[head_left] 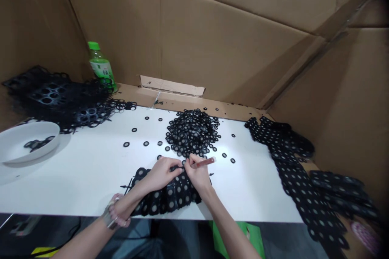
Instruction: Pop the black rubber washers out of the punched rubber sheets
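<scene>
My left hand [162,173] is closed in a pinch on a small black piece [176,167]; whether it is a loose ring or part of the sheet under it I cannot tell. A slim pen-like tool [204,163] with a reddish-brown shaft sits in the closed fingers of my right hand [196,174]. Its tip is hidden near the left fingertips. Below both hands lies a black sheet [172,202] with rows of pale round spots, near the table's front edge. Just beyond them rises a heap of small black rings [194,131].
Loose rings [126,144] dot the white table [91,178]. At left are a white bowl [56,137] with black scraps, a tangle of black perforated waste [60,97] and a green-capped bottle [101,64]. More spotted black sheets [291,178] lie right. Cardboard walls [212,40] surround the table.
</scene>
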Available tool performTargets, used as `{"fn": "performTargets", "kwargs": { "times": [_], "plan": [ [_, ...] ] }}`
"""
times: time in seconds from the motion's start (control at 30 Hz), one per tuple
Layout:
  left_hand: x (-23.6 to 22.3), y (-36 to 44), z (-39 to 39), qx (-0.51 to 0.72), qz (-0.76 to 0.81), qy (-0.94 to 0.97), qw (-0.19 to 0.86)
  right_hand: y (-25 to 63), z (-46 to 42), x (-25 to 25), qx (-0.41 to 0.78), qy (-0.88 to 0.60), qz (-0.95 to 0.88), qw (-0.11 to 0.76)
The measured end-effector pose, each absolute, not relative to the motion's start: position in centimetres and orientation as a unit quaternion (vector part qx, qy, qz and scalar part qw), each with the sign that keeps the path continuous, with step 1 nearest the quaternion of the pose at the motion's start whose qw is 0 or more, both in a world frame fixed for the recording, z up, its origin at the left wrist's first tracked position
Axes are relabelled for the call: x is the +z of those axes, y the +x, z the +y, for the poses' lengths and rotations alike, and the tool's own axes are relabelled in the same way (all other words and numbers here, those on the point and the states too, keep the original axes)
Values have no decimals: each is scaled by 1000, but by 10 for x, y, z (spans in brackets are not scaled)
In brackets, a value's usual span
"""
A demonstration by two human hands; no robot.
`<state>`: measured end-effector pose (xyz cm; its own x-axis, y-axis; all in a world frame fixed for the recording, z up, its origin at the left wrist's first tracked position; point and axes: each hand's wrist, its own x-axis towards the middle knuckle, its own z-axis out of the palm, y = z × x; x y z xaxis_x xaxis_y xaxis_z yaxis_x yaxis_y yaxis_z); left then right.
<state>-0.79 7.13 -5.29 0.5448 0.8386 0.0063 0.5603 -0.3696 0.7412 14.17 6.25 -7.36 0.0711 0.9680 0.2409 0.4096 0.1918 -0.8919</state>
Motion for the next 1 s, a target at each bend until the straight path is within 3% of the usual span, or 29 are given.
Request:
{"fn": "performTargets", "kwargs": {
  "times": [0.13, 0.47, 0.73, 1.0],
  "plan": [
    [-50, -9, 72, 198, 433, 796, 373, 144, 63, -72, 316, -559, -582, 498],
    [-39, -1, 61, 74, 483, 852, 187, 141, 37, -75, 457, -534, -312, 639],
    [-41, 0, 62, 95, 503, 833, 211, 157, 52, -70, 410, -569, -469, 537],
    [-37, 4, 58, 117, 486, 847, 183, 155, 50, -76, 359, -580, -482, 550]
  ]
}}
